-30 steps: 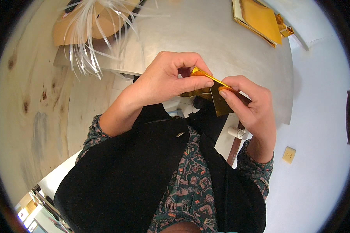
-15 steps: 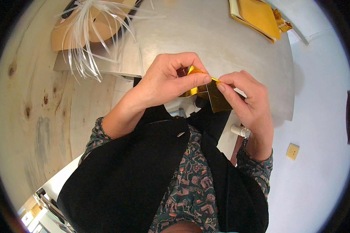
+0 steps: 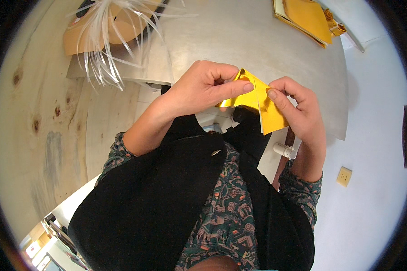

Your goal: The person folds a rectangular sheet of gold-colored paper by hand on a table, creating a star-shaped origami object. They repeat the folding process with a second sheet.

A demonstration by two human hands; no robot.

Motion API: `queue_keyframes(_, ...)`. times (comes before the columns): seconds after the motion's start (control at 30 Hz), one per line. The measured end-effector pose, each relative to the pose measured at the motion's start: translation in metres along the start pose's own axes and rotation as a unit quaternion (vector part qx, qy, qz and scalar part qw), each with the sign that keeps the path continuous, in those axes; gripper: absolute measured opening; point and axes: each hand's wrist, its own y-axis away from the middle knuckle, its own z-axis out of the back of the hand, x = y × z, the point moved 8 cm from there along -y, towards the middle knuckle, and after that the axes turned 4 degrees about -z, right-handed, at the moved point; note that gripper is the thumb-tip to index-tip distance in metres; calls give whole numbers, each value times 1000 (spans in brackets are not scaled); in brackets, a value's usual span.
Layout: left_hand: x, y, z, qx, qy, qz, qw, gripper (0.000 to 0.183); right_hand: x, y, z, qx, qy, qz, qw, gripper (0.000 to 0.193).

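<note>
A piece of shiny gold foil paper (image 3: 272, 116) is held up between my two hands over the near edge of the table. It has a fold, with two flaps hanging down and a narrow gap between them. My left hand (image 3: 208, 86) is closed on its left part, the thumb lying across the front and the fingers behind. On the right flap, my right hand (image 3: 298, 104) pinches the paper between thumb and fingers. The fingertips behind the paper are hidden.
A smooth grey tabletop (image 3: 212, 38) spreads beyond my hands. At its far right lies a stack of gold sheets (image 3: 303, 20). Clear plastic strips (image 3: 106, 49) spill over brown cardboard (image 3: 72, 38) at the far left. A white bottle (image 3: 285, 150) stands below, right.
The gold paper has turned so its bright face shows wider, with the flaps spread. My right hand has shifted slightly right, away from the left hand, and both still hold it.
</note>
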Motion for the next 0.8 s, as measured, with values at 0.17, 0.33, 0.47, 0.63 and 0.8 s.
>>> queue_keyframes(0.17, -2, -2, -3, 24, 12, 12, 1000, 30, -9, -4, 2, 19, -3, -18, 1000, 15)
queue_keyframes(0.33, 0, 0, -8, 29, 27, 34, 999, 25, -16, -4, 3, 36, -27, -32, 998, 16)
queue_keyframes(0.47, -5, 1, -9, -6, -4, 32, 999, 27, -13, -5, 5, 42, -29, -6, 999, 17)
queue_keyframes(0.63, -13, 1, -9, -43, -51, 20, 998, 33, -13, -8, 7, 46, -42, -4, 998, 16)
queue_keyframes(0.8, -17, 4, -10, -53, -91, -7, 994, 31, -9, -10, 6, 56, -43, 27, 997, 14)
